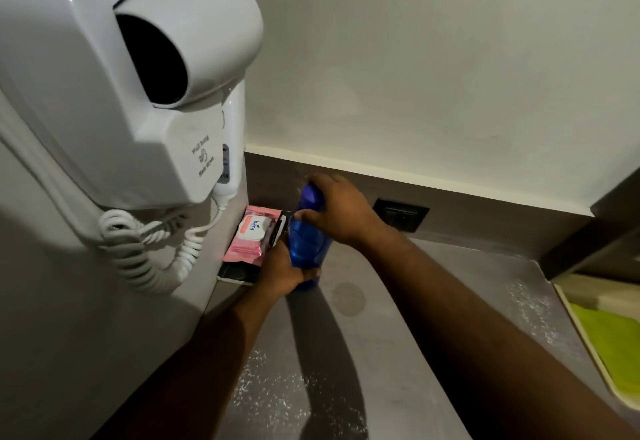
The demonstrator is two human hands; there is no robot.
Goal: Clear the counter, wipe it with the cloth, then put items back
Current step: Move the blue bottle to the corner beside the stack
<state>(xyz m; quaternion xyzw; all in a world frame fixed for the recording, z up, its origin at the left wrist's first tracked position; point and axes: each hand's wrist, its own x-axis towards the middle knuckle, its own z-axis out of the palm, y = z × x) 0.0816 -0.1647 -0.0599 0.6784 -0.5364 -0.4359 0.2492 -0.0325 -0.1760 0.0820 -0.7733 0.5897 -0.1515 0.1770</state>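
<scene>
A blue plastic bottle point(307, 242) stands upright near the back left corner of the grey counter point(398, 335). My right hand point(337, 212) grips its upper part and cap. My left hand point(285, 271) wraps around its base. Just left of the bottle lies a pink pack of wet wipes point(250, 239) on top of a flat black item point(235, 274), with a phone-like slab point(280, 231) leaning between pack and bottle. White powdery specks cover parts of the counter. No cloth is in view.
A white wall-hung hair dryer point(131, 86) with a coiled cord point(145, 256) juts out at the left, above the corner. A dark wall socket point(401, 214) sits behind the bottle. A tray holding a green item point(609, 346) lies at the right edge.
</scene>
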